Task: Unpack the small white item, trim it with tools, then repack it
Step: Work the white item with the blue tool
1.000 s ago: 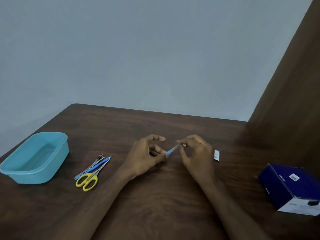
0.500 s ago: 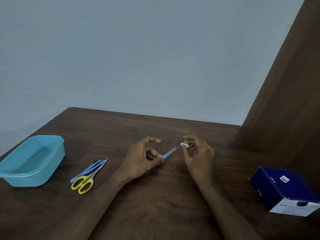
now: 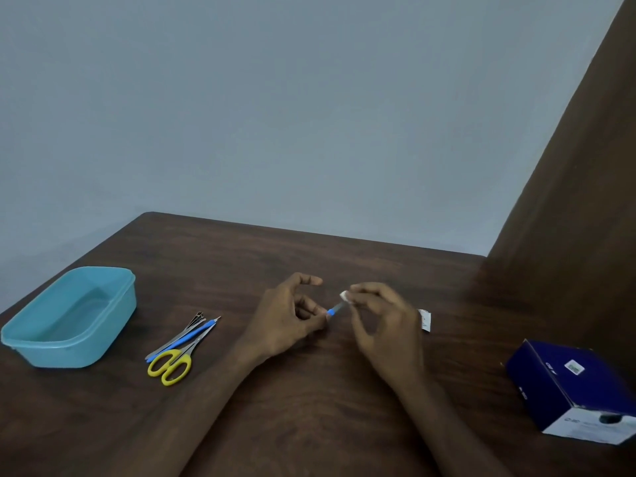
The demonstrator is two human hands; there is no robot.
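Two hands working close together above dark wooden table (image 3: 309, 425), not touching each other. Left hand (image 3: 289, 318) gripping thin blue-handled tool (image 3: 334, 309), tip pointing toward right hand. Right hand (image 3: 382, 321) pinching small white item (image 3: 344, 296) at fingertips, tool tip just beside it. White packet (image 3: 425, 320) lying just right of right hand. Yellow scissors (image 3: 172, 364) with other tools (image 3: 186, 335) lying left of left hand; teal tub (image 3: 113, 325) sitting farther left. Blue box (image 3: 571, 387) sitting well right of right hand.

Dim, even light — soft shadows, no glare, slight softness throughout, wide-angle bending at the edges.
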